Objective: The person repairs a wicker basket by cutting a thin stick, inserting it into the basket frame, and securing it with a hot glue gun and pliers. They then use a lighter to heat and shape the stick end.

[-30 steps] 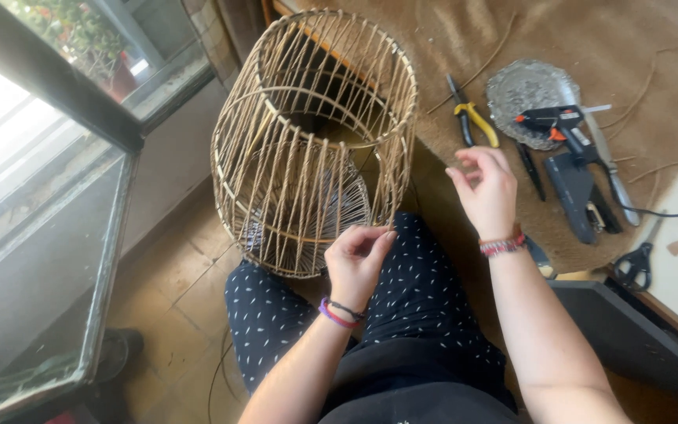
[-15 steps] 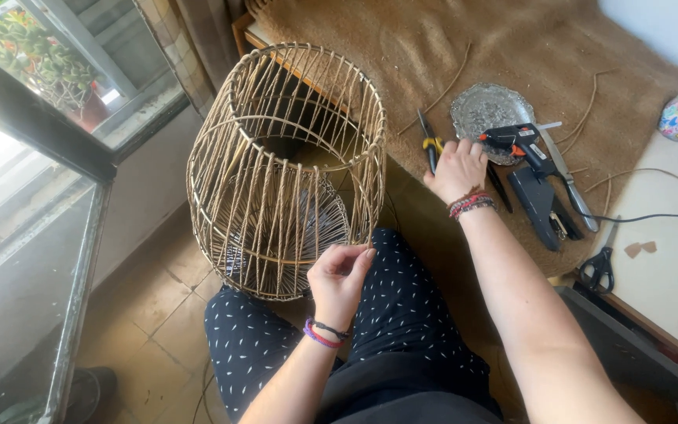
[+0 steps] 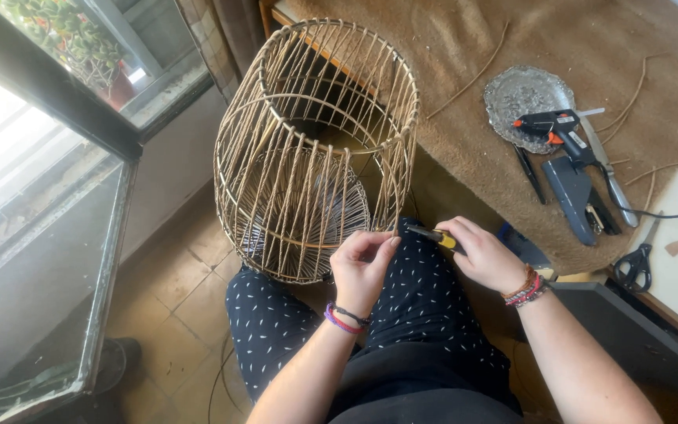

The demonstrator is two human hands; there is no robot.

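Head view shows me the wicker frame [image 3: 315,149] propped on the lap, its ribs woven and one loose strand end left by the lower rim. Left hand [image 3: 362,267] pinches that strand; right hand [image 3: 484,255] grips yellow-handled pliers [image 3: 433,235]. Table edge [image 3: 590,279] crowds the right, window frame [image 3: 111,235] the left.

**No packaging or screens anywhere in this shot**

Went over the whole frame and there's nothing that counts as a package, label, sign or screen. No boxes, bags or wrappers show up on the bench or on the floor, no stickers or tags can be made out on anything, nothing is posted up around the window, and no display is lit or dark anywhere. If some small tag is hiding on something, it's too tiny to tell from this view.
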